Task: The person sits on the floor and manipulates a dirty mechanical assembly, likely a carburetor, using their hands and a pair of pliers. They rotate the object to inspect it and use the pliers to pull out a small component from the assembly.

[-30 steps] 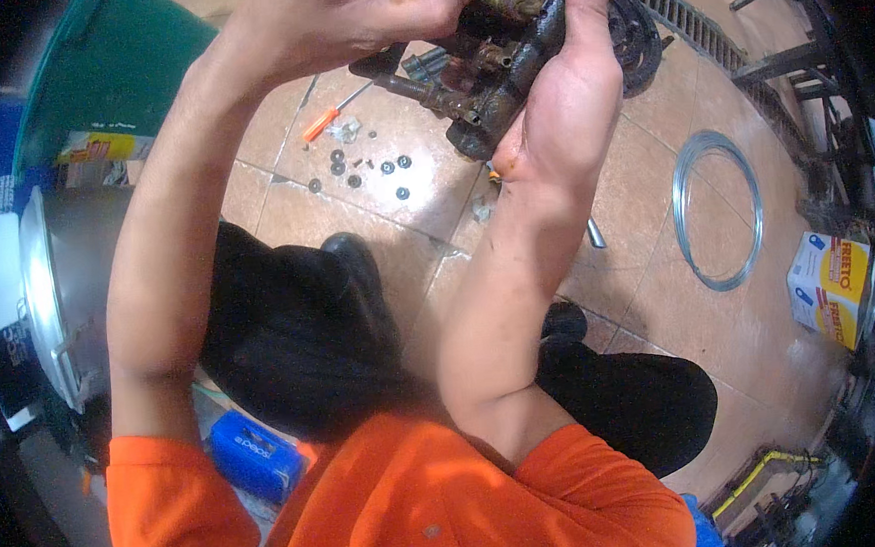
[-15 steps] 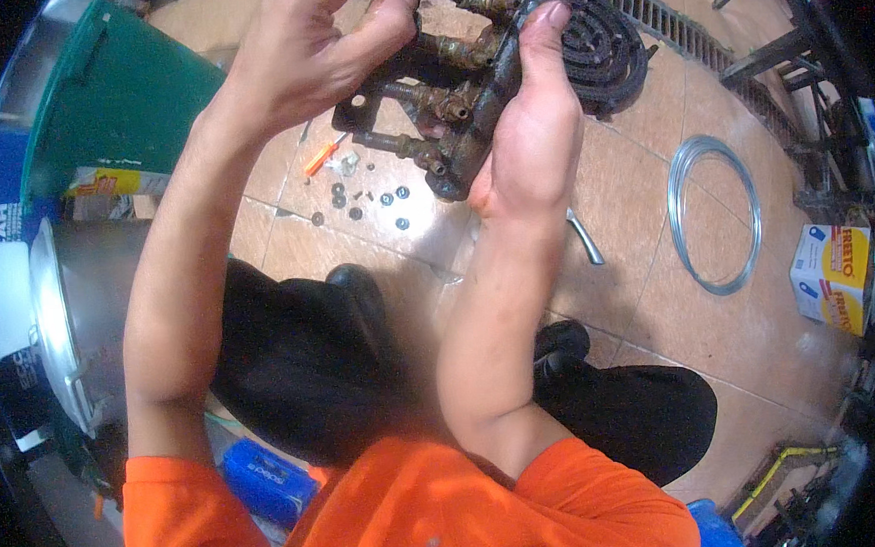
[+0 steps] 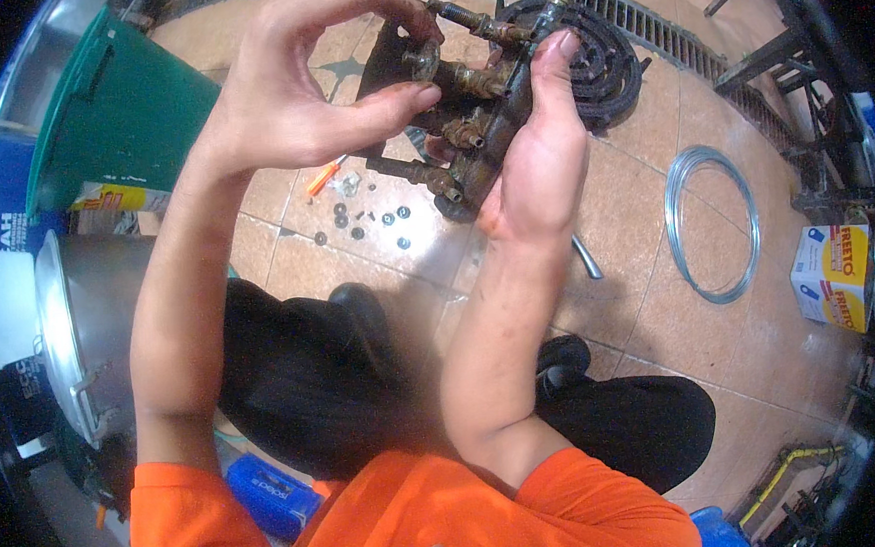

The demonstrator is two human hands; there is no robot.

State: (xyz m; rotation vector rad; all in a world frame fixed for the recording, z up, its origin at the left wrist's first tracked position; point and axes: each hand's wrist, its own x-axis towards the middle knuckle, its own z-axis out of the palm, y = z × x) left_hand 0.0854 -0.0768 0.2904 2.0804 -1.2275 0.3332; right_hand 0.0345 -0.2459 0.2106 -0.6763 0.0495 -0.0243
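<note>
My right hand (image 3: 541, 157) is wrapped round the dark, greasy pipe of a gas valve manifold (image 3: 497, 134), its thumb lying along the pipe. Several brass valves (image 3: 464, 133) stick out from the pipe toward a dark plate on the left. Around the end of one valve stem (image 3: 423, 62), the thumb and forefinger of my left hand (image 3: 291, 92) curve in a wide C, apart from each other. Whether the forefinger touches that stem I cannot tell. Below the manifold, several small black rings (image 3: 388, 218) and an orange-handled screwdriver (image 3: 323, 177) lie on the tiles.
Behind the manifold, a black ring burner (image 3: 600, 58) rests by a floor drain grate (image 3: 643, 22). A coil of wire (image 3: 671, 227) and a yellow-and-white box (image 3: 836, 277) are on the right. To the left stand a green bin (image 3: 112, 113) and a metal pot (image 3: 60, 327).
My left thumb and forefinger have spread apart around the valve stem. The manifold and both hands sit slightly lower in the picture, and the whole view has shifted a little.
</note>
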